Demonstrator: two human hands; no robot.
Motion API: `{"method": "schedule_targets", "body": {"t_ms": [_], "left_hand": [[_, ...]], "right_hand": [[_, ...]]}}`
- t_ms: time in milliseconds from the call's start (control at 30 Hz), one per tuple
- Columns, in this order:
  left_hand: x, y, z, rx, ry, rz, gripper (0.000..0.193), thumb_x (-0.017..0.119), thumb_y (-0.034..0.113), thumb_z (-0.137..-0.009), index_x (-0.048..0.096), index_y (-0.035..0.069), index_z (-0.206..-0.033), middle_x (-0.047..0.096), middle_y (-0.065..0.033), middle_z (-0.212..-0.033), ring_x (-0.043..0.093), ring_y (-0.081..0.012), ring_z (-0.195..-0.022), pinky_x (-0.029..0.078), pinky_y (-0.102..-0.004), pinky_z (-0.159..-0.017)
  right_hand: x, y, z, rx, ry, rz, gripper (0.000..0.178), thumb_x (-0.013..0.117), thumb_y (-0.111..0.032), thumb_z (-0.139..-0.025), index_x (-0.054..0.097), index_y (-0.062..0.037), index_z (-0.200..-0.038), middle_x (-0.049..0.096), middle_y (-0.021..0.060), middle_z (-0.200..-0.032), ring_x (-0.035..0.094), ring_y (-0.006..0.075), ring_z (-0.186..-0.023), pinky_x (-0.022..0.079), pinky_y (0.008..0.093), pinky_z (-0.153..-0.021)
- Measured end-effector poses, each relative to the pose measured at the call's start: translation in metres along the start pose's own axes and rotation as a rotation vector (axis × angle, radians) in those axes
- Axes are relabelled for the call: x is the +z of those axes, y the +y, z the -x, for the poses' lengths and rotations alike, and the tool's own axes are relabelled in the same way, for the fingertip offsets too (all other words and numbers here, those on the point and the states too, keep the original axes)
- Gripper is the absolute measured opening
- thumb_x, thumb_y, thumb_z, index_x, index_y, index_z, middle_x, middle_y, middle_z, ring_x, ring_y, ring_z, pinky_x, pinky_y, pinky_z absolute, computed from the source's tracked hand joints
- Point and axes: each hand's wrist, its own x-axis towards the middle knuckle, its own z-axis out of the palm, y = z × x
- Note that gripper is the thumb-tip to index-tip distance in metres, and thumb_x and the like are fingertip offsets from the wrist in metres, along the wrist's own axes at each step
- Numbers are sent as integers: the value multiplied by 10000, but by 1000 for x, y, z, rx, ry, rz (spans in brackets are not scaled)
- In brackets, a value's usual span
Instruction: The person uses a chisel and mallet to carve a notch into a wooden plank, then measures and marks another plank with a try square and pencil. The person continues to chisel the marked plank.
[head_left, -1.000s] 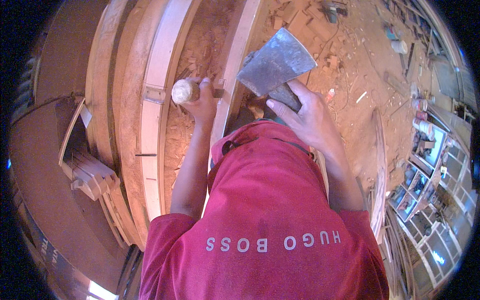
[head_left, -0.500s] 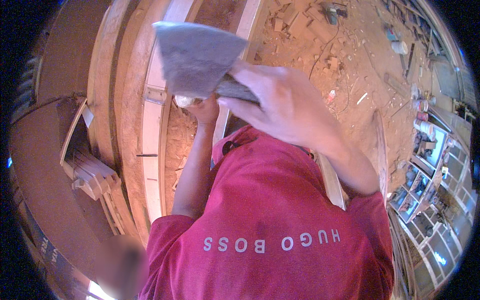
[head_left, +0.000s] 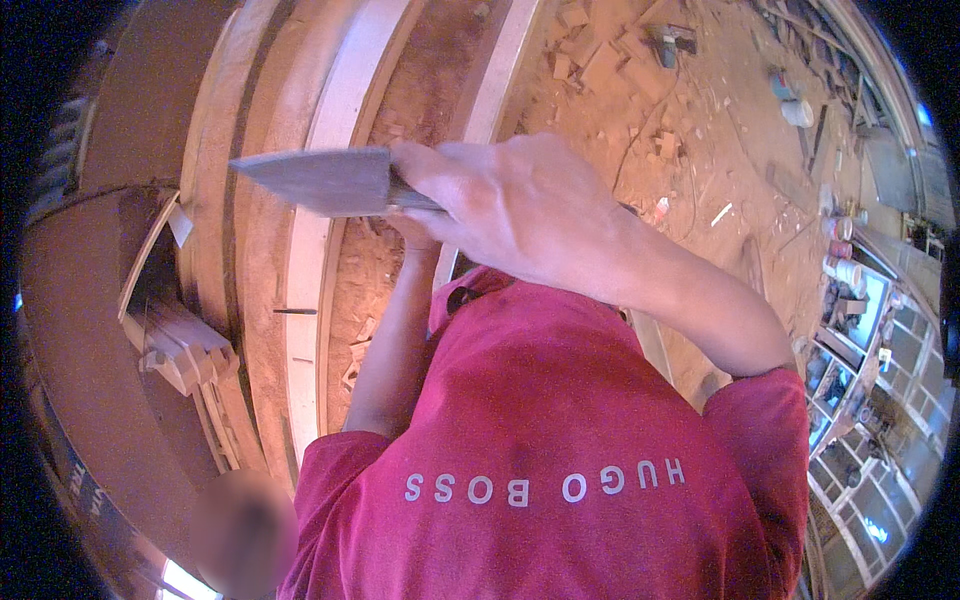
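Observation:
My right hand (head_left: 515, 205) is closed around the short dark handle of a scraper with a broad flat grey blade (head_left: 318, 183). The blade sticks out to the left, over the long pale wooden beam (head_left: 308, 250), and looks apart from it. Just beneath the right hand is my left hand (head_left: 415, 232), seen only in part. The scraper and the right hand cover its fingers, so what they hold is hidden.
More long beams (head_left: 262, 110) run along the left, with a stack of timber pieces (head_left: 185, 350) beside them. Wood offcuts (head_left: 605, 60) litter the dirt floor. Several buckets (head_left: 797, 113) and a white-framed rack (head_left: 850, 330) stand at the right.
The scraper has turned from blade up to blade pointing left and has come lower. My right hand has shifted slightly left. A whitish round thing at my left hand is now hidden.

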Motion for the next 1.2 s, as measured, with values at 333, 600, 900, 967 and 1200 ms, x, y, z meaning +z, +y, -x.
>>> {"method": "schedule_targets", "body": {"t_ms": [333,600,900,967,1200], "left_hand": [[2,17,-6,48,-74,-123,576,818,175,-827,525,10,-1295,609,-96,-1215,599,-215,-1106,485,-395,-970],[8,-1,5,11,28,112,574,805,131,-842,517,4,-1322,600,-113,-1267,587,-230,-1157,475,-402,-1006],[0,-16,8,-246,23,103,581,763,58,-846,483,5,-1353,582,-117,-1294,579,-239,-1176,481,-414,-1004],[6,-1,2,-263,-5,-186,576,761,60,-835,494,4,-1343,590,-108,-1281,584,-223,-1168,486,-399,-991],[8,31,-13,-5,-58,-81,397,738,69,-852,562,42,-1208,642,-67,-1068,623,-181,-930,521,-342,-831]], "right_hand": [[-9,-7,4,-28,83,-47,215,633,-244,-932,607,-58,-1035,699,125,-777,702,334,-668,553,449,-534],[-7,2,9,-40,126,24,271,608,-227,-936,603,-63,-1152,691,130,-741,700,321,-627,548,446,-499],[1,14,14,32,5,50,241,627,-243,-945,599,-64,-1105,703,144,-820,711,326,-682,567,445,-542],[1,4,16,-16,110,-15,245,628,-245,-944,601,-65,-1107,710,148,-838,711,332,-688,572,447,-553],[19,28,24,155,-85,37,258,635,-270,-938,609,-76,-1106,706,189,-830,706,370,-727,575,487,-627]]}}
